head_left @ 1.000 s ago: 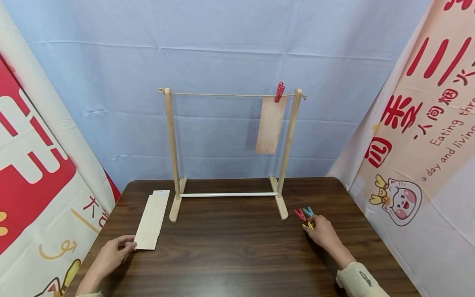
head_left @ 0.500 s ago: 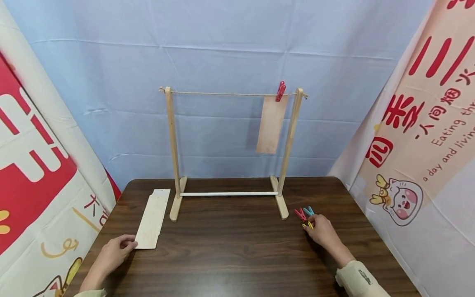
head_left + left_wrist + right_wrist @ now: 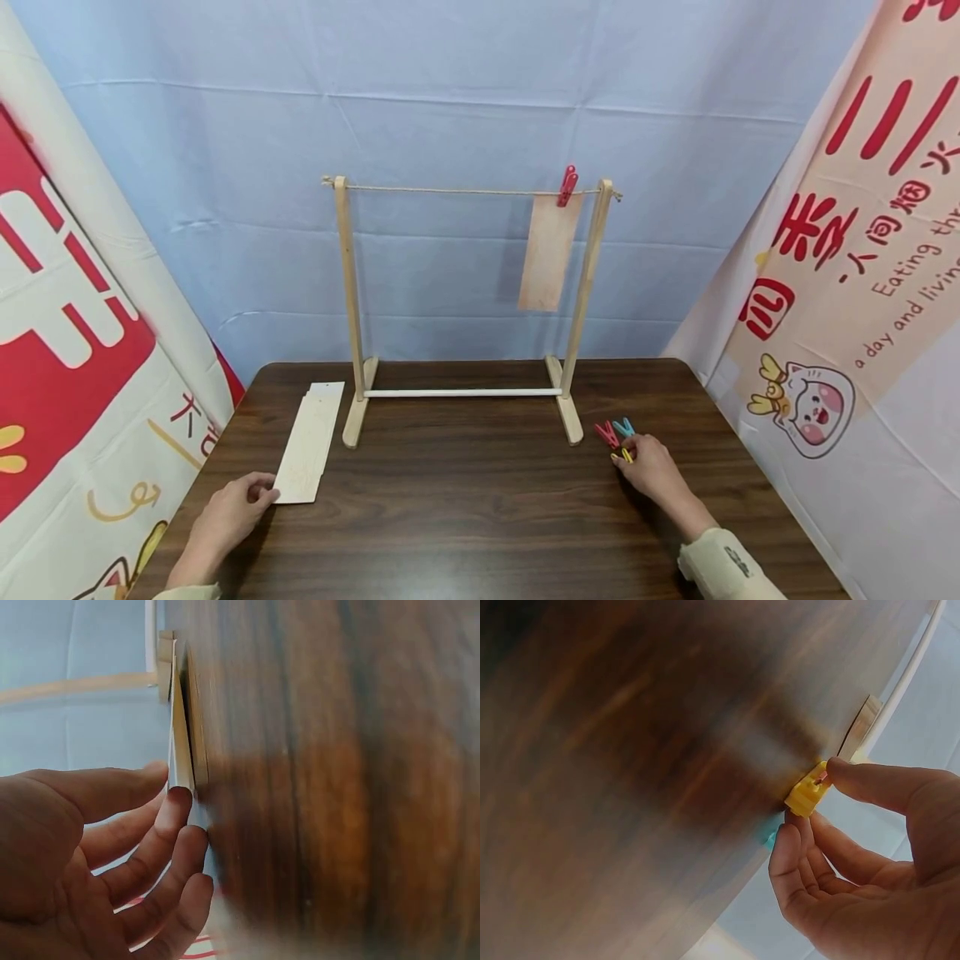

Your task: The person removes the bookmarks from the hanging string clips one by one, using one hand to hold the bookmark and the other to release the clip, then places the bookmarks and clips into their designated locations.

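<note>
My left hand (image 3: 231,515) pinches the near left corner of a thin pale rectangular card (image 3: 300,471), thumb above and index finger below. In the left wrist view the card (image 3: 178,742) tilts up slightly at that edge, with another card (image 3: 196,731) under it. On the right, my right hand (image 3: 651,468) holds a yellow clothespin (image 3: 808,793) between thumb and fingers, close over the table. A red clothespin (image 3: 606,433) and a blue clothespin (image 3: 623,427) lie just beyond those fingertips.
A wooden frame (image 3: 348,292) with a string (image 3: 450,192) across its top stands at the back of the dark table (image 3: 465,508). A red clothespin (image 3: 567,186) holds a pinkish card (image 3: 550,254) on the string's right end. Printed cloths hang on both sides.
Both hands stay nearly still. My left hand shifts only slightly at the card's corner; the right keeps its pinch on the yellow clothespin.
</note>
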The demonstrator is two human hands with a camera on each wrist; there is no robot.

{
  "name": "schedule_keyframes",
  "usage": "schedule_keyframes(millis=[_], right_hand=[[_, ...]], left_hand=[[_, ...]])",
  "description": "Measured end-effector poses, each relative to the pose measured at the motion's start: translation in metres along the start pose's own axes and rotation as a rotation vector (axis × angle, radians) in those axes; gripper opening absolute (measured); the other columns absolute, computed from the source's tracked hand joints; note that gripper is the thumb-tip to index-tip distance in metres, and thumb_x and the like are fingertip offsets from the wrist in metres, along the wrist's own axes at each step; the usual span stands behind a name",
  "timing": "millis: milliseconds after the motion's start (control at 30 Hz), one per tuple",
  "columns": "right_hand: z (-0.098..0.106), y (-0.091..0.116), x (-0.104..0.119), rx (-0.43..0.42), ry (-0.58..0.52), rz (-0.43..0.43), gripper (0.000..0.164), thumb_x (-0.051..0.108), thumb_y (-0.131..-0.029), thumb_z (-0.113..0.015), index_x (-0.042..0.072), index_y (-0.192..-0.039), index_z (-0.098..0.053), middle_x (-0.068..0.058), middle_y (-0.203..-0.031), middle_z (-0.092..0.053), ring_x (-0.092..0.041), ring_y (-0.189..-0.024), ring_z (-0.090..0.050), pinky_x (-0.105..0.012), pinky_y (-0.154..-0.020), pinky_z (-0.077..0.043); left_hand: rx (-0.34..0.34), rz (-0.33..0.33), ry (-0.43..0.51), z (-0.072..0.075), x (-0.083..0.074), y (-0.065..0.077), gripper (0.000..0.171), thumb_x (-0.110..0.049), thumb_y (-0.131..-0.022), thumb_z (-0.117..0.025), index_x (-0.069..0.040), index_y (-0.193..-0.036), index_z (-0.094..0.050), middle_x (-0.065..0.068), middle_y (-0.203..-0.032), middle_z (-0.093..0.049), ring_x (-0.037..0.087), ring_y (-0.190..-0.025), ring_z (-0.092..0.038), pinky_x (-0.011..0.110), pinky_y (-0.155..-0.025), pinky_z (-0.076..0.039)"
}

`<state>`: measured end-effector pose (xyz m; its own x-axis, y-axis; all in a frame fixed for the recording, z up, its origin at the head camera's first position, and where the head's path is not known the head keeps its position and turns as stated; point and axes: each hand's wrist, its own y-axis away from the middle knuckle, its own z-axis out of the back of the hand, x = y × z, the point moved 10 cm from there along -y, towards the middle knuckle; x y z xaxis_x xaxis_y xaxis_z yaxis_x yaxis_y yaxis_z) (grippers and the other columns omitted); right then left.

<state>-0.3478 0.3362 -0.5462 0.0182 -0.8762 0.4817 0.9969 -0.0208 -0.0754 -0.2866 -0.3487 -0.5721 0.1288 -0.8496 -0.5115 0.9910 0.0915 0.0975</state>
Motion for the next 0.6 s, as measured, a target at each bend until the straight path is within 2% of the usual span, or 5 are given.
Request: schedule_keyframes(millis=[333, 600], right_hand=[[0.0001, -0.0004, -0.0011, 0.003, -0.003, -0.008, 0.028, 0.010, -0.092, -0.083, -0.012, -0.106, -0.071, -0.018, -0.093, -0.062, -0.028, -0.079, -0.057, -0.039, -0.066, -0.047], [0.0012, 0.0004, 0.0007, -0.002, -0.001, 0.004, 0.032, 0.010, -0.090, -0.084, -0.013, -0.108, -0.071, -0.019, -0.094, -0.063, -0.028, -0.081, -0.057, -0.040, -0.068, -0.048]], left_hand=[[-0.002, 0.030, -0.003, 0.0009, -0.0002, -0.0003, 0.039, -0.032, -0.102, -0.072, -0.004, -0.130, -0.071, 0.002, -0.099, -0.072, 0.029, -0.090, -0.068, 0.053, -0.067, -0.052], [0.006, 0.044, 0.002, -0.0009, 0.0009, 0.0006, 0.040, -0.032, -0.103, -0.071, -0.004, -0.131, -0.070, 0.001, -0.097, -0.069, 0.027, -0.087, -0.065, 0.051, -0.066, -0.051]])
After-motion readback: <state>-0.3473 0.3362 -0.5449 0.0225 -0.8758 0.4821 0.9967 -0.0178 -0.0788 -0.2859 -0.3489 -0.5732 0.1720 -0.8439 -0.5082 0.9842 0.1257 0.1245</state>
